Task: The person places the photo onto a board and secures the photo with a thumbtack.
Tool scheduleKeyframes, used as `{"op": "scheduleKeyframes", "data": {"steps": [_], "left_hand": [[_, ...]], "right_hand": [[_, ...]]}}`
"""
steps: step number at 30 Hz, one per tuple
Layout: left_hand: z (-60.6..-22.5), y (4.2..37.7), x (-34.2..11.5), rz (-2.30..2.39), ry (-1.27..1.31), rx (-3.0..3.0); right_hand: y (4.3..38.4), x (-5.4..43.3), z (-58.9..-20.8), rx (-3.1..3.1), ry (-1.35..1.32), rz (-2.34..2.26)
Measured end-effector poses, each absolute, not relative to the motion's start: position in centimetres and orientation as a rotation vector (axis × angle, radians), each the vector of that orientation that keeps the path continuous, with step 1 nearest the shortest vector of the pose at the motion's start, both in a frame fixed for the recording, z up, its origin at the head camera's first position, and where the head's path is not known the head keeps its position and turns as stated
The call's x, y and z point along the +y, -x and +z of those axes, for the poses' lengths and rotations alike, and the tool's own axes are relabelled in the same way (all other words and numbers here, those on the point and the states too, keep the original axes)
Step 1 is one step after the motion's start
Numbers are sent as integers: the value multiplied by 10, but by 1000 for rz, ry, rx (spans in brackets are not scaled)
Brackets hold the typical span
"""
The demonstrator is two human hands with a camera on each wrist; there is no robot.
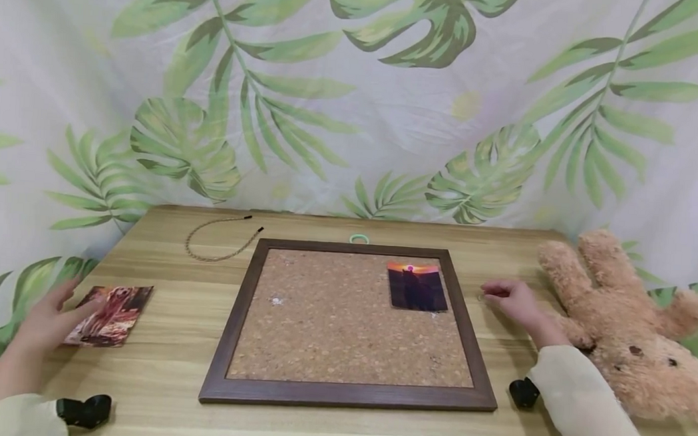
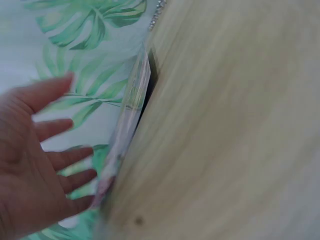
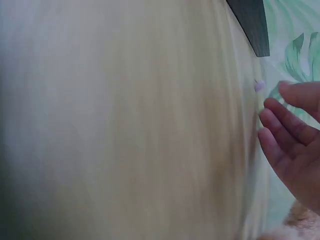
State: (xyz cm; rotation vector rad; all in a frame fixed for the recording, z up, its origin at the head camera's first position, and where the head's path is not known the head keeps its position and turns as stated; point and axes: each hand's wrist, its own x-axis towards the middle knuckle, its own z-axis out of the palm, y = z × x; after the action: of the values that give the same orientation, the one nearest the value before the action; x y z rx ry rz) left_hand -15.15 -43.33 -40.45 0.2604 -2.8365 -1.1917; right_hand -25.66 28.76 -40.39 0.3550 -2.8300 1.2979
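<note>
My left hand is at the left of the table with its fingers spread, its thumb overlapping a photo of a dog. The left wrist view shows this photo nearly edge-on, one end raised off the wood, beside the fingers. Right of the corkboard, my right hand reaches low over the table with fingers loosely bent. Just beyond its fingertips in the right wrist view is a small pale pushpin-like piece. A dark sunset photo lies at the corkboard's upper right.
A teddy bear lies at the right, close to my right forearm. Behind the board is a green ring, and a braided cord curves at the back left. A leaf-print cloth hangs behind the table.
</note>
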Motion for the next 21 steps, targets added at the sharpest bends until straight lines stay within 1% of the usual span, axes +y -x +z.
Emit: {"op": "scheduleKeyframes", "data": {"steps": [4, 10, 21], "left_hand": [[-400, 144, -428, -1105, -326, -2903], [-407, 145, -424, -1061, -403, -2857], [-411, 148, -417, -944, -576, -2851]], "right_hand": [[261, 287, -415, -2800, -355, 1323], [261, 287, -428, -2767, -276, 1290], [262, 284, -430, -2762, -243, 1235]]}}
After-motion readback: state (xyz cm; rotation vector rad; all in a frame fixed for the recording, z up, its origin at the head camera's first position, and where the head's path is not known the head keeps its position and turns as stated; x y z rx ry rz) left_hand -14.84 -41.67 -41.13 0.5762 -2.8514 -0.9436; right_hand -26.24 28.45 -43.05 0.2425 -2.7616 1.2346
